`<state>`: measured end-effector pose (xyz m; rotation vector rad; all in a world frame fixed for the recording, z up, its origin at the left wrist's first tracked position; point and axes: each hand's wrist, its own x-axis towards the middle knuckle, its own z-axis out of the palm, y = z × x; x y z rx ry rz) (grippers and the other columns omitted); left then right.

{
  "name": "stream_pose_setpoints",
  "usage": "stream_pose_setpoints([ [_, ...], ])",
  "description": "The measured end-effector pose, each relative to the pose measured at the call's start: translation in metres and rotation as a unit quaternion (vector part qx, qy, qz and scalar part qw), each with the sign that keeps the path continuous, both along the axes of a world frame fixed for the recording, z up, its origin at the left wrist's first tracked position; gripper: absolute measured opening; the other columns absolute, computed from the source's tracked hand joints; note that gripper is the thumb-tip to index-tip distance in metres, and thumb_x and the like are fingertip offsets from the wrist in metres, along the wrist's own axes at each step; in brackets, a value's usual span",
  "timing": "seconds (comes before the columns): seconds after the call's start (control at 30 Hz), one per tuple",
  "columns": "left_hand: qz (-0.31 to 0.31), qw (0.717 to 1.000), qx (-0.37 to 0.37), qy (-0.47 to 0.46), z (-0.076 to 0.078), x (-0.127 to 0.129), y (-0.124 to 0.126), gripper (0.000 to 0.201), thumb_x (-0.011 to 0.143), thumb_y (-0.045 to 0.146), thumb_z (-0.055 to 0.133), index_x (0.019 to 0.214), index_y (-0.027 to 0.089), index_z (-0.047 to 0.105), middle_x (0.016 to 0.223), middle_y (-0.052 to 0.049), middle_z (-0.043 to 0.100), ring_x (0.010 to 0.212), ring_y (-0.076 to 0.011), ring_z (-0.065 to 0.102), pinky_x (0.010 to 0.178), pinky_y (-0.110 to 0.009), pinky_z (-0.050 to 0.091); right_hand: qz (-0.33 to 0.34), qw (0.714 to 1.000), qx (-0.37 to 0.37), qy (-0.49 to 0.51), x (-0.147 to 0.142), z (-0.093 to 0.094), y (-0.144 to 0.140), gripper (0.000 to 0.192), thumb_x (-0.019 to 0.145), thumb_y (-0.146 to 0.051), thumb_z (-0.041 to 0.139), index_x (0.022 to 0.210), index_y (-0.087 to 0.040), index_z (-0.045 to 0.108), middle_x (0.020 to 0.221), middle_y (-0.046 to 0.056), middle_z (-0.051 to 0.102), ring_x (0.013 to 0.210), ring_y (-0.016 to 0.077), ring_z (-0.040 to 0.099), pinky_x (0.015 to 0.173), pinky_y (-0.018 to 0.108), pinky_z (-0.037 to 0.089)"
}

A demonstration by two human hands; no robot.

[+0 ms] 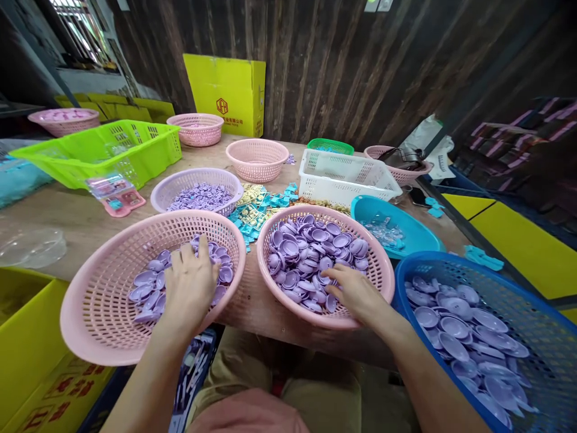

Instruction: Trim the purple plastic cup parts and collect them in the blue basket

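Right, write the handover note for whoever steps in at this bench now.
Left hand: flat on the purple lids in the left pink basket.
Right hand: fingers in the purple cups piled in the middle pink basket; whether it grips one cannot be told.
Blue basket at right holds larger purple plates.
Done: nothing visibly sorted out.
Left: both pink baskets remain well filled.

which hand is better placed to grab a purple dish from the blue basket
Right. The right hand rests in the middle pink basket, directly beside the blue basket of purple dishes. The left hand is farther off, in the left pink basket.
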<state>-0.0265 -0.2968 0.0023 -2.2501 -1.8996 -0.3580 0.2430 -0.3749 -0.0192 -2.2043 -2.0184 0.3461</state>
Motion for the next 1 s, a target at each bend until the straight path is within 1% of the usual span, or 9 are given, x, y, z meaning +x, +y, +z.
stream_pose_setpoints([
  [0.07, -0.045, 0.999, 0.016, -0.014, -0.005, 0.014, -0.008, 0.043, 0.080, 0.022, 0.044, 0.121, 0.009, 0.042, 0.101, -0.016, 0.052, 0.094, -0.0284, 0.049, 0.077, -0.038, 0.042, 0.046, 0.997, -0.050, -0.036, -0.010, -0.001, 0.006, 0.027, 0.074, -0.016, 0.055, 0.100, -0.022, 0.062, 0.096, 0.005, 0.057, 0.081, 0.0180, 0.059, 0.067, 0.026, 0.042],
  [0.13, -0.129, 0.990, 0.011, -0.051, -0.009, 0.035, -0.017, 0.041, 0.081, 0.016, 0.042, 0.122, 0.010, 0.042, 0.101, -0.014, 0.053, 0.094, -0.0248, 0.048, 0.081, -0.036, 0.041, 0.077, 0.991, -0.085, -0.072, -0.021, -0.003, 0.012, 0.029, 0.073, -0.015, 0.057, 0.101, -0.022, 0.062, 0.099, 0.007, 0.055, 0.079, 0.0182, 0.059, 0.063, 0.025, 0.041],
  [0.23, -0.217, 0.972, -0.033, -0.082, -0.013, 0.065, -0.023, 0.036, 0.081, 0.013, 0.041, 0.117, 0.013, 0.046, 0.100, -0.010, 0.054, 0.095, -0.0224, 0.048, 0.085, -0.034, 0.039, 0.097, 0.983, -0.092, -0.127, -0.032, -0.010, 0.022, 0.026, 0.076, -0.010, 0.049, 0.098, -0.017, 0.061, 0.102, 0.011, 0.056, 0.081, 0.0204, 0.059, 0.061, 0.026, 0.041],
  [0.37, -0.220, 0.969, -0.090, -0.064, -0.017, 0.095, -0.010, 0.027, 0.082, 0.010, 0.038, 0.103, 0.012, 0.055, 0.096, -0.011, 0.055, 0.094, -0.0236, 0.050, 0.085, -0.036, 0.038, 0.085, 0.982, -0.063, -0.154, -0.031, -0.016, 0.026, 0.029, 0.079, -0.003, 0.037, 0.091, -0.014, 0.062, 0.095, 0.012, 0.061, 0.083, 0.0207, 0.059, 0.063, 0.026, 0.040],
  [0.5, -0.228, 0.966, -0.116, -0.039, -0.020, 0.119, 0.015, 0.030, 0.082, 0.005, 0.033, 0.096, 0.013, 0.058, 0.095, -0.011, 0.055, 0.091, -0.0228, 0.051, 0.078, -0.033, 0.040, 0.005, 0.992, -0.011, -0.126, -0.023, -0.009, 0.022, 0.025, 0.078, -0.006, 0.040, 0.086, -0.016, 0.062, 0.083, 0.009, 0.065, 0.075, 0.0179, 0.061, 0.060, 0.024, 0.038],
  [0.6, -0.272, 0.955, -0.113, -0.026, -0.022, 0.131, 0.031, 0.030, 0.084, 0.008, 0.033, 0.099, 0.015, 0.058, 0.099, -0.011, 0.053, 0.092, -0.0221, 0.050, 0.077, -0.032, 0.040, -0.060, 0.995, 0.044, -0.061, -0.014, -0.004, 0.014, 0.024, 0.080, -0.012, 0.039, 0.084, -0.018, 0.062, 0.075, 0.006, 0.066, 0.069, 0.0162, 0.061, 0.057, 0.023, 0.035],
  [0.73, -0.310, 0.943, -0.125, 0.001, -0.026, 0.137, 0.042, 0.029, 0.084, 0.009, 0.033, 0.101, 0.014, 0.057, 0.101, -0.011, 0.053, 0.093, -0.0211, 0.050, 0.076, -0.029, 0.041, -0.111, 0.985, 0.124, 0.046, -0.001, -0.004, 0.003, 0.023, 0.079, -0.019, 0.040, 0.082, -0.018, 0.063, 0.066, 0.002, 0.064, 0.060, 0.0144, 0.058, 0.054, 0.022, 0.033],
  [0.83, -0.306, 0.943, -0.130, 0.004, -0.024, 0.137, 0.043, 0.028, 0.085, 0.010, 0.033, 0.097, 0.014, 0.058, 0.096, -0.011, 0.055, 0.090, -0.0201, 0.052, 0.073, -0.027, 0.041, -0.117, 0.975, 0.155, 0.108, 0.005, -0.005, -0.004, 0.022, 0.076, -0.023, 0.041, 0.072, -0.017, 0.062, 0.054, 0.000, 0.058, 0.050, 0.0127, 0.052, 0.049, 0.022, 0.031],
  [1.0, -0.276, 0.949, -0.153, -0.011, -0.018, 0.134, 0.044, 0.024, 0.083, 0.013, 0.039, 0.087, 0.015, 0.062, 0.092, -0.009, 0.058, 0.083, -0.0185, 0.055, 0.067, -0.025, 0.041, -0.107, 0.966, 0.168, 0.163, 0.006, -0.006, -0.012, 0.023, 0.075, -0.027, 0.041, 0.066, -0.017, 0.059, 0.053, -0.001, 0.055, 0.050, 0.0120, 0.049, 0.048, 0.022, 0.032],
])
